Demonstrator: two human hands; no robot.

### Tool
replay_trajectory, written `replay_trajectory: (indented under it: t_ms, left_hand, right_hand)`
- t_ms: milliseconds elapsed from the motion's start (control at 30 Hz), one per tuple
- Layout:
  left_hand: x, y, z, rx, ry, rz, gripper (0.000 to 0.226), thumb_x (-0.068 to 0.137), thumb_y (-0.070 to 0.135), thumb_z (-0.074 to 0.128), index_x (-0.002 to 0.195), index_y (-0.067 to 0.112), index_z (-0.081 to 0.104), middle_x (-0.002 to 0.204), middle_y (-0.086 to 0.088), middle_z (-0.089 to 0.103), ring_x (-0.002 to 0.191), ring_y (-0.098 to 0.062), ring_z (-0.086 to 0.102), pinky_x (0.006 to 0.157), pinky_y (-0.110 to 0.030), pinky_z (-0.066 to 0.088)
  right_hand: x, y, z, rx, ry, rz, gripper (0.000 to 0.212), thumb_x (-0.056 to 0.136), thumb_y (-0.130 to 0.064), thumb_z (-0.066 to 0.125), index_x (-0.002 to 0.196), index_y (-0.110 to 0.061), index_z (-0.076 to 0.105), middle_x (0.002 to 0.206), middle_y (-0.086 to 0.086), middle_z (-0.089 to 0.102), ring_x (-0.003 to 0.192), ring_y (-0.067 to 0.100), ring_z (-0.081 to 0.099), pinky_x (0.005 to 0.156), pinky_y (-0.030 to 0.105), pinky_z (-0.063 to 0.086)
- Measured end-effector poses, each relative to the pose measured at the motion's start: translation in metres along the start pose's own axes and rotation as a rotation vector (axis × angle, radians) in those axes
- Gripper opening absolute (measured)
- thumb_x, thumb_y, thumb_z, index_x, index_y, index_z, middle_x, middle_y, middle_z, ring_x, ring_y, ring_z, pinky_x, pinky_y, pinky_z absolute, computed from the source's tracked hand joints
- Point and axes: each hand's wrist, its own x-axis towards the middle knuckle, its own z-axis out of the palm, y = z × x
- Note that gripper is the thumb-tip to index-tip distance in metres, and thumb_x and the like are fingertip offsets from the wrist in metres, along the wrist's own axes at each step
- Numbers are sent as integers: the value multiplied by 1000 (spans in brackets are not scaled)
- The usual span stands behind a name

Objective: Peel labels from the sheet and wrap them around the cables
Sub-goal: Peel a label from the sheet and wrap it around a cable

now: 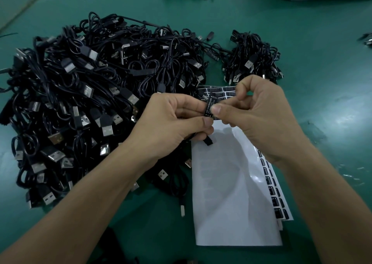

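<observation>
Head view: one label (209, 107), black with white print, is off the sheet (231, 193) and sits at the centre of the frame between both hands, so I judge the step in hand to be the wrap itself.

The sheet lies on the green counter (322, 62) from the centre down toward 5 o'clock. Most of its backing is bare white, and printed rows show only at its far end, just behind the fingers. More labelled sheets (277, 201) peek out beneath it at 4 o'clock.

A large heap of cables (90, 102) fills 9 to 11 o'clock, and a small bundle (251, 58) lies at 1 o'clock. Which of these carry labels is too small to tell, so plenty looks left.

The left hand (177, 118) is curled round a cable (208, 141), whose black end juts out below the thumb. The right hand (259, 112) pinches the label between thumb and forefinger, with the other fingers tucked. Both forearms reach in from 7 and 5 o'clock.
</observation>
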Motion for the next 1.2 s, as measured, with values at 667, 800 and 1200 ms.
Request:
replay_trajectory:
  t_ms: [667,800,1200]
  left_hand:
    - [1,-1,0,-12,-3,-7,18,81,-5,76,98,-2,72,80,-16,76,70,-19,75,63,-23,61]
    - [1,-1,0,-16,1,-21,22,80,-4,76,101,-3,71,81,-15,76,69,-19,75,61,-21,59]
    - [1,-2,-1,-4,-9,9,15,80,-2,76,94,2,73,79,-14,77,69,-19,75,62,-22,59]
  right_hand:
    - [0,1,-2,-45,-20,-6,41,82,-4,78,81,-20,40,72,-1,75,61,7,62,66,25,48]
    - [0,1,-2,-48,-23,-16,40,79,-11,79,82,-22,40,73,-2,75,62,8,63,69,31,47]
    - [1,3,-1,-29,-11,-17,38,75,-14,78,81,-21,41,71,0,75,61,8,63,67,30,47]
